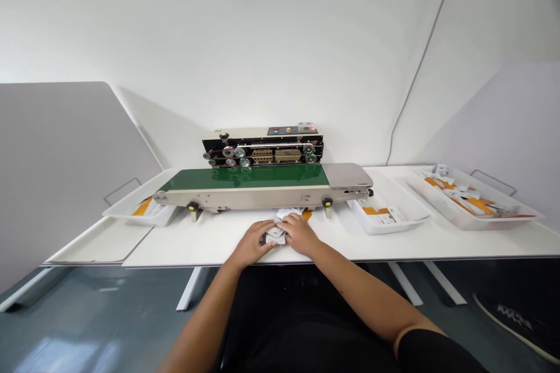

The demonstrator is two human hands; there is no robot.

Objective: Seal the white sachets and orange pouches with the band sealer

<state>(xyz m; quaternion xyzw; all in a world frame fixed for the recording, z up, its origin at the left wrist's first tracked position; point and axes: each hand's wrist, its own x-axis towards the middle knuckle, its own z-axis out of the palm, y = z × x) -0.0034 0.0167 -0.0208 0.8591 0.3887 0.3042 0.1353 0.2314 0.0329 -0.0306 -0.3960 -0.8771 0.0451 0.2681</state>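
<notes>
My left hand and my right hand meet at the table's front, both closed over a small stack of white printed sachets. The fingers of both hands cover much of the stack. More loose white sachets lie just beyond my hands, against the front of a band sealer with a green conveyor belt. An orange-marked piece shows beside my right hand, and neither hand touches the machine.
The sealer stands on a white table. A white tray sits to its left, and a second tray holds orange-and-white packets to its right. A larger tray of similar packets lies farther right. Grey partitions flank the table.
</notes>
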